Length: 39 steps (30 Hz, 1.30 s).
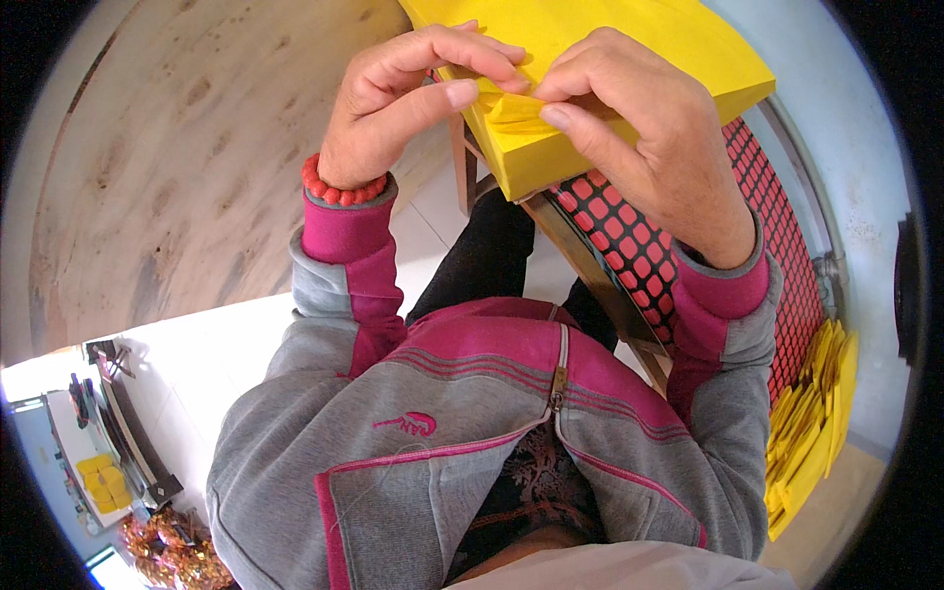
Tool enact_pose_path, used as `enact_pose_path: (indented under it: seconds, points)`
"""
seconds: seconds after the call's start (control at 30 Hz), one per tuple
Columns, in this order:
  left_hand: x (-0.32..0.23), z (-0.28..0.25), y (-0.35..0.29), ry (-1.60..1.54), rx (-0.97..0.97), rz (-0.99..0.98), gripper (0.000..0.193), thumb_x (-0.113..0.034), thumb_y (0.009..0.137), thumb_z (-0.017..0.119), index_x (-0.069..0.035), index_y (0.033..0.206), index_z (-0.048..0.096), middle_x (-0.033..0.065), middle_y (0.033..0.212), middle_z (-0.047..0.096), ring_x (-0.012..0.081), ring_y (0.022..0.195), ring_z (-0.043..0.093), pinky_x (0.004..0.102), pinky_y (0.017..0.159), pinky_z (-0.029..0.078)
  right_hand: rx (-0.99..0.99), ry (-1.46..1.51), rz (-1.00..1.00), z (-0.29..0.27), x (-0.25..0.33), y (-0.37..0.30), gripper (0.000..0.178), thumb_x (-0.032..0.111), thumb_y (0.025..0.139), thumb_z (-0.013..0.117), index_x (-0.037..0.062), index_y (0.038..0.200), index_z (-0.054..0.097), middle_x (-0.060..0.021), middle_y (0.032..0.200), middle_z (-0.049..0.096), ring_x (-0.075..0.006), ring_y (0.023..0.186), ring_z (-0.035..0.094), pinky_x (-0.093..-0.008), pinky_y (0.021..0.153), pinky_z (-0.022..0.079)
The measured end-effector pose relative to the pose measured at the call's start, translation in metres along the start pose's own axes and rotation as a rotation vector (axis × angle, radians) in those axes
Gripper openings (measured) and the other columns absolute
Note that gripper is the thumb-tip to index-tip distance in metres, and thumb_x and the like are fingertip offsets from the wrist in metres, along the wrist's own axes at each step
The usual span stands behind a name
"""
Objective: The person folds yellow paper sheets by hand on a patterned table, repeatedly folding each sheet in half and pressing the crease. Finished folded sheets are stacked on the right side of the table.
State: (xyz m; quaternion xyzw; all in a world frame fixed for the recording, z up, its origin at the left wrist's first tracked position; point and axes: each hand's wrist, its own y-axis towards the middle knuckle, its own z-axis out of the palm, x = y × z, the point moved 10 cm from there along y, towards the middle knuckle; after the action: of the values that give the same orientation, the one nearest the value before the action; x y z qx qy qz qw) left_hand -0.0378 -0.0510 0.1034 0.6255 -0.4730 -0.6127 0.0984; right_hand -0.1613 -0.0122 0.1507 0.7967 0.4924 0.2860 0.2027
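A thick stack of bright yellow sheets, probably paper, (708, 59) lies in front of me, its near corner pointing toward me. On that corner sits a small, pleated piece of yellow paper (518, 115). My right hand (654, 128) pinches the piece's right end between thumb and index finger. From the other side, my left hand (393, 98) holds its left end, thumb close below the bent fingers. A red bead bracelet (339, 187) circles my left wrist. The fingertips of both hands almost meet over the fold.
Beneath the stack is a pink-and-black checked surface (615, 231) beside a wooden frame (580, 251). Folded yellow papers (811, 423) are piled at the right. A large wooden board (177, 177) fills the left side. Shiny orange-gold material (172, 551) lies at lower left.
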Motion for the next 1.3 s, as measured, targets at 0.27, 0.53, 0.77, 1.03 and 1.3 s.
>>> enact_pose_path:
  seconds: [0.27, 0.53, 0.77, 1.03, 1.3]
  points:
    - [0.002, 0.002, -0.002, 0.04, 0.06, -0.01, 0.024, -0.007, 0.087, 0.056, 0.001, 0.107, 0.064, 0.0173, 0.111, 0.069, 0.0329, 0.122, 0.058, 0.0492, 0.115, 0.026, -0.029, 0.071, 0.053, -0.001, -0.01, -0.004, 0.009, 0.001, 0.086, 0.066, -0.0019, 0.093, 0.061, -0.0121, 0.091, 0.062, -0.0251, 0.083, 0.062, -0.0308, 0.075, 0.049]
    - [0.017, -0.005, -0.006, 0.005, -0.194, -0.151, 0.013, -0.001, 0.091, 0.063, 0.0, 0.103, 0.066, 0.0115, 0.107, 0.07, 0.0195, 0.106, 0.063, 0.0329, 0.097, 0.045, -0.055, 0.117, 0.172, -0.005, -0.02, -0.007, 0.016, 0.0, 0.084, 0.069, 0.0007, 0.096, 0.059, -0.0077, 0.09, 0.06, -0.0162, 0.083, 0.061, -0.0277, 0.075, 0.049]
    - [0.026, -0.021, -0.015, -0.04, -0.427, -0.176, 0.011, 0.003, 0.092, 0.063, -0.003, 0.099, 0.057, 0.0072, 0.099, 0.068, 0.0136, 0.097, 0.064, 0.033, 0.102, 0.046, -0.124, 0.103, 0.095, -0.011, -0.012, -0.004, 0.015, 0.002, 0.084, 0.069, 0.0006, 0.096, 0.059, -0.0163, 0.112, 0.064, -0.0222, 0.104, 0.064, -0.0309, 0.084, 0.05]
    - [0.005, -0.005, -0.003, 0.13, -0.112, -0.053, 0.018, 0.001, 0.089, 0.055, 0.001, 0.101, 0.068, 0.0078, 0.102, 0.069, 0.0169, 0.102, 0.063, 0.039, 0.108, 0.035, -0.018, -0.021, 0.054, -0.001, -0.007, -0.003, 0.011, 0.007, 0.088, 0.065, -0.0012, 0.095, 0.062, -0.0214, 0.114, 0.063, -0.0341, 0.106, 0.062, -0.0356, 0.09, 0.047]
    - [0.006, -0.007, -0.004, 0.062, -0.125, -0.011, 0.013, -0.002, 0.088, 0.06, -0.002, 0.098, 0.069, 0.0038, 0.096, 0.069, 0.013, 0.096, 0.063, 0.0368, 0.108, 0.038, -0.055, 0.038, 0.078, -0.001, -0.009, -0.002, 0.011, 0.005, 0.088, 0.066, -0.0014, 0.095, 0.06, -0.0191, 0.113, 0.064, -0.0296, 0.103, 0.064, -0.0329, 0.089, 0.048]
